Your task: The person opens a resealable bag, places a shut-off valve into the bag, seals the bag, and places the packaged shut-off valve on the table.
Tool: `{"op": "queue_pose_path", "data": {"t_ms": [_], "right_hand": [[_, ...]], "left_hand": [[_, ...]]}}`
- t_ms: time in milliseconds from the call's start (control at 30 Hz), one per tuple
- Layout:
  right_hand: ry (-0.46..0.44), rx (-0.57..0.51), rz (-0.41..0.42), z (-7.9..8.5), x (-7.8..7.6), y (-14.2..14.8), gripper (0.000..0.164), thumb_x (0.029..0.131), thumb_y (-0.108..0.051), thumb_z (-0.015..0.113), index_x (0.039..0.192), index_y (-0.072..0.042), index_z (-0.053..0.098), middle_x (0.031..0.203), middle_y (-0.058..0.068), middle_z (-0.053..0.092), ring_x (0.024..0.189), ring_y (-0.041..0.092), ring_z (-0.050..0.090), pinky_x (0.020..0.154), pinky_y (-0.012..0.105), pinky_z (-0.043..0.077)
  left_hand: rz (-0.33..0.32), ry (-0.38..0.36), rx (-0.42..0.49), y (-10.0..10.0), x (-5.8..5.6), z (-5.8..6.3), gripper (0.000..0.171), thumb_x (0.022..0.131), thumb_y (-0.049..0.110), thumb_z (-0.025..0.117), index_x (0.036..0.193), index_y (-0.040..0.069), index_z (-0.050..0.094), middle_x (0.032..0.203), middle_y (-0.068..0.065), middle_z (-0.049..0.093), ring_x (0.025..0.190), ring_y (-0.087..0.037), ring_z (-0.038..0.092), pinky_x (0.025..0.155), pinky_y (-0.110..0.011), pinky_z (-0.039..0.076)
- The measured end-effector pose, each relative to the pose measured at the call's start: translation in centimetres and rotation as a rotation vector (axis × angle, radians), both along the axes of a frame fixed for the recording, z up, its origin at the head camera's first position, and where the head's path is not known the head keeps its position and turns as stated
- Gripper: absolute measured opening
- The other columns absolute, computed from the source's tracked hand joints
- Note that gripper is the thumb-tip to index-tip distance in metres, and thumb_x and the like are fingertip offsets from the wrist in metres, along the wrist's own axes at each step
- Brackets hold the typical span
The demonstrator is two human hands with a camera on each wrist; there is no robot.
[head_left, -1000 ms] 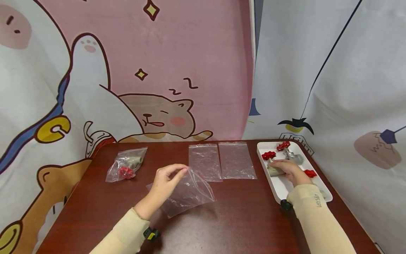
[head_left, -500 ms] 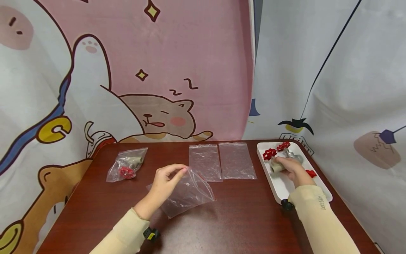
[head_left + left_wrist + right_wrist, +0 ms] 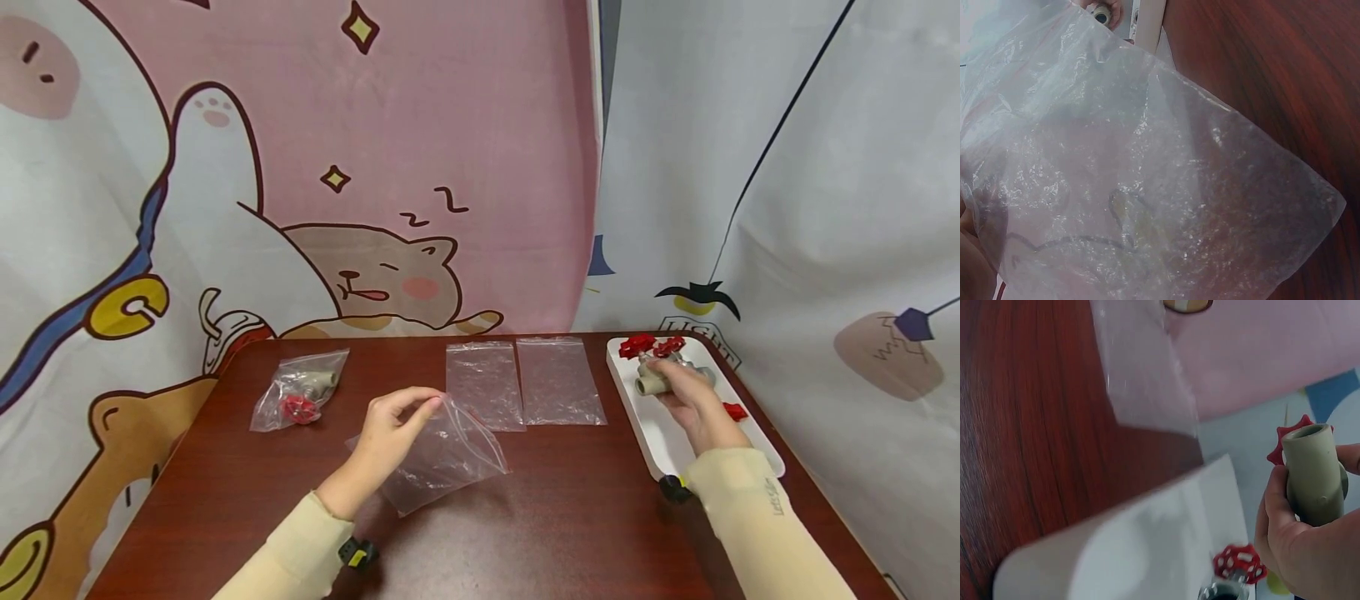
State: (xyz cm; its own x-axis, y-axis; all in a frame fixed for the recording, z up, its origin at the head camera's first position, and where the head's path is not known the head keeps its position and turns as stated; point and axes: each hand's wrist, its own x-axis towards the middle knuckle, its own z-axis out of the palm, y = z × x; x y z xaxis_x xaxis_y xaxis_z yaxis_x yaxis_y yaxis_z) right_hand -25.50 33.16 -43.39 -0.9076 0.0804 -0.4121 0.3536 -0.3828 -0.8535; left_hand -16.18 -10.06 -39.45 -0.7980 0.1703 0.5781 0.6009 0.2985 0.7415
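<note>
My left hand (image 3: 395,429) pinches the top edge of a clear zip bag (image 3: 442,467), which hangs with its mouth parted and looks flat. In the left wrist view the bag (image 3: 1116,169) fills most of the picture. Over the white tray (image 3: 652,442), my right hand (image 3: 693,400) grips a beige pipe valve (image 3: 651,382) with a red handwheel (image 3: 637,345). The right wrist view shows the fingers curled round the valve body (image 3: 1315,475), its round opening facing up. Another red-wheeled valve (image 3: 1235,569), with a metallic body, lies in the tray below.
Two flat zip bags (image 3: 483,387) (image 3: 561,383) lie side by side at the back of the table (image 3: 570,517). A bag holding a red-wheeled valve (image 3: 300,392) sits at the back left. Another red handwheel (image 3: 735,411) shows in the tray. A printed curtain (image 3: 480,167) stands behind.
My right hand has taken the beige valve and lifted it up from the tray floor, moving slightly toward the tray's back. The left hand and its bag have stayed put.
</note>
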Motion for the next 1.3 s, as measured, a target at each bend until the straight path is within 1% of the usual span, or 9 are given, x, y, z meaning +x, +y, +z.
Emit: {"op": "queue_pose_path", "data": {"t_ms": [133,333,433,567,667,767,933,1033,1300], "right_hand": [[0.065,0.002,0.009,0.4,0.7,-1.2,0.008,0.091,-0.008,0.058,0.098,-0.012,0.056,0.091,-0.007,0.056,0.081,0.002,0.058,0.073,0.017,0.051],[0.102,-0.006,-0.047,1.0,2.1,-3.7,0.029,0.089,-0.005,0.062,0.108,-0.008,0.040,0.091,-0.007,0.054,0.081,0.001,0.058,0.074,0.016,0.050],[0.107,-0.065,-0.040,1.4,2.7,-4.7,0.024,0.088,-0.003,0.062,0.106,-0.006,0.045,0.087,-0.007,0.060,0.081,0.002,0.061,0.074,0.016,0.050],[0.085,-0.155,-0.018,1.8,3.3,-5.7,0.007,0.089,-0.002,0.060,0.091,-0.008,0.058,0.084,-0.005,0.064,0.078,0.004,0.064,0.070,0.017,0.052],[0.087,-0.172,0.011,1.9,3.6,-6.5,0.009,0.091,-0.001,0.057,0.087,-0.009,0.060,0.084,-0.005,0.064,0.079,0.004,0.063,0.070,0.017,0.051],[0.107,-0.152,0.056,2.1,4.0,-7.4,0.011,0.091,0.000,0.054,0.101,-0.005,0.053,0.089,-0.006,0.063,0.084,0.003,0.062,0.076,0.016,0.050],[0.124,-0.084,0.142,2.0,4.6,-9.0,0.042,0.093,0.000,0.050,0.130,0.003,0.032,0.095,-0.007,0.061,0.090,0.000,0.059,0.081,0.014,0.048],[0.135,-0.046,0.158,1.8,4.8,-10.1,0.050,0.093,-0.001,0.050,0.135,0.005,0.025,0.097,-0.008,0.059,0.090,0.000,0.059,0.081,0.015,0.049],[0.173,0.086,0.162,1.6,5.6,-12.9,0.054,0.090,-0.002,0.057,0.136,0.011,0.032,0.096,-0.008,0.062,0.086,0.003,0.061,0.076,0.016,0.050]], "left_hand": [[0.001,-0.005,0.003,0.0,0.0,0.0,0.009,0.085,-0.002,0.065,0.093,-0.001,0.070,0.080,-0.012,0.072,0.067,-0.030,0.067,0.055,-0.021,0.050],[-0.007,-0.024,0.013,0.0,0.1,-0.1,0.009,0.086,-0.002,0.065,0.092,-0.002,0.070,0.080,-0.018,0.071,0.067,-0.028,0.067,0.055,-0.020,0.050],[-0.007,-0.028,0.016,0.0,0.1,-0.2,0.009,0.086,-0.002,0.065,0.093,-0.001,0.070,0.080,-0.018,0.071,0.068,-0.028,0.067,0.055,-0.020,0.049],[-0.007,-0.035,0.016,0.0,0.0,-0.2,0.009,0.086,-0.001,0.065,0.093,0.000,0.070,0.079,-0.016,0.071,0.068,-0.028,0.066,0.054,-0.020,0.049],[-0.008,-0.039,0.018,0.0,0.0,-0.2,0.009,0.086,-0.001,0.065,0.093,0.000,0.070,0.079,-0.015,0.071,0.068,-0.029,0.066,0.054,-0.020,0.049],[-0.002,-0.034,0.021,0.0,-0.1,-0.3,0.009,0.086,-0.001,0.065,0.094,-0.001,0.070,0.079,-0.016,0.071,0.068,-0.028,0.066,0.054,-0.020,0.049],[0.036,-0.022,0.016,0.2,-0.2,-0.3,0.010,0.086,0.000,0.065,0.094,0.001,0.071,0.079,-0.013,0.071,0.065,-0.024,0.064,0.053,-0.021,0.047],[0.075,-0.025,-0.002,0.4,-0.2,-0.2,0.009,0.087,0.002,0.065,0.094,0.002,0.071,0.079,-0.010,0.071,0.063,-0.019,0.062,0.053,-0.022,0.047],[0.167,-0.002,-0.033,0.3,-2.3,-3.0,0.013,0.090,0.021,0.066,0.096,0.014,0.073,0.084,0.000,0.073,0.070,-0.005,0.064,0.058,-0.019,0.051]]}}
